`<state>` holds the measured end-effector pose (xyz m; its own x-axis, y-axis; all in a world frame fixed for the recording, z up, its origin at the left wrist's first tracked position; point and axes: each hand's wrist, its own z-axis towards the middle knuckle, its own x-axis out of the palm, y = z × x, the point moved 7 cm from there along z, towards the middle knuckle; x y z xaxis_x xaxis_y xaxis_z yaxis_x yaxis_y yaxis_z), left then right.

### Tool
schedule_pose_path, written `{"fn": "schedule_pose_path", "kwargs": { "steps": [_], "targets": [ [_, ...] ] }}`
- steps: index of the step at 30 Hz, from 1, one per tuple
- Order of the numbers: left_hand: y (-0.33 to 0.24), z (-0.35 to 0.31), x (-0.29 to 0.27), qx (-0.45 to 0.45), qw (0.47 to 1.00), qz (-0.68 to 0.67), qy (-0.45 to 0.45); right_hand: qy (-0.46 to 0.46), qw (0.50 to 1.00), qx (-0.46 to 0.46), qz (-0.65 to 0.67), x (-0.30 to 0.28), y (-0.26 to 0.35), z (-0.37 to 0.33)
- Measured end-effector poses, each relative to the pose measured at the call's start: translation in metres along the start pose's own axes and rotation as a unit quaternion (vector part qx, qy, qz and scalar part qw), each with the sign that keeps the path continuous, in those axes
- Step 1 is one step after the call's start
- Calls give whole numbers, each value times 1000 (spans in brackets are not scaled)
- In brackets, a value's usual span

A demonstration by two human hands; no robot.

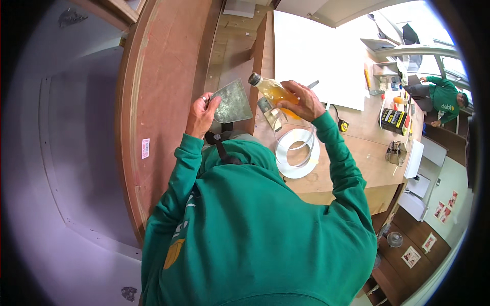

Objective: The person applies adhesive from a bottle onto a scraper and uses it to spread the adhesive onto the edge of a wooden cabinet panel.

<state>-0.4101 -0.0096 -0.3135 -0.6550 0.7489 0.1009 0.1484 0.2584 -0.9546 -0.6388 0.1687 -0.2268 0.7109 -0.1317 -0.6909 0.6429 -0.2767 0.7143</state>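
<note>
My left hand (pixel 200 113) grips one edge of a flat, four-sided grey plate (pixel 234 102) with a worn, mottled face, like a spreader blade. My right hand (pixel 304 102) is wrapped round a clear bottle (pixel 275 92) of amber liquid. The bottle lies tilted, its dark-capped neck pointing left toward the plate, with a small gap between them. Below the right hand, a coil of white strip (pixel 315 153) rests on the wooden worktop (pixel 357 158). A small metal-and-wood tool (pixel 272 120) lies near the bottle, partly hidden.
A large white panel (pixel 316 61) covers the far worktop. Rightward are a tape measure (pixel 343 125), a black-and-yellow can (pixel 394 121) and a clear container (pixel 395 153). Another person (pixel 444 99) in green stands at the far right. A tall brown wooden board (pixel 166 76) rises on my left.
</note>
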Motion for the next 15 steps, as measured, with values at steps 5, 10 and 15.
{"fn": "schedule_pose_path", "kwargs": {
  "steps": [5, 10, 15],
  "targets": [
    [-9, 0, 1, 32, 999, -35, 3, 29, 998, -38, -38, -25, 32, 0],
    [-25, -5, 5, 22, 999, 19, 44, 57, 991, -64, -104, -36, 58, 1],
    [-26, -7, 8, 25, 998, 7, 62, 78, 987, -58, -131, -45, 78, -1]
  ]
}}
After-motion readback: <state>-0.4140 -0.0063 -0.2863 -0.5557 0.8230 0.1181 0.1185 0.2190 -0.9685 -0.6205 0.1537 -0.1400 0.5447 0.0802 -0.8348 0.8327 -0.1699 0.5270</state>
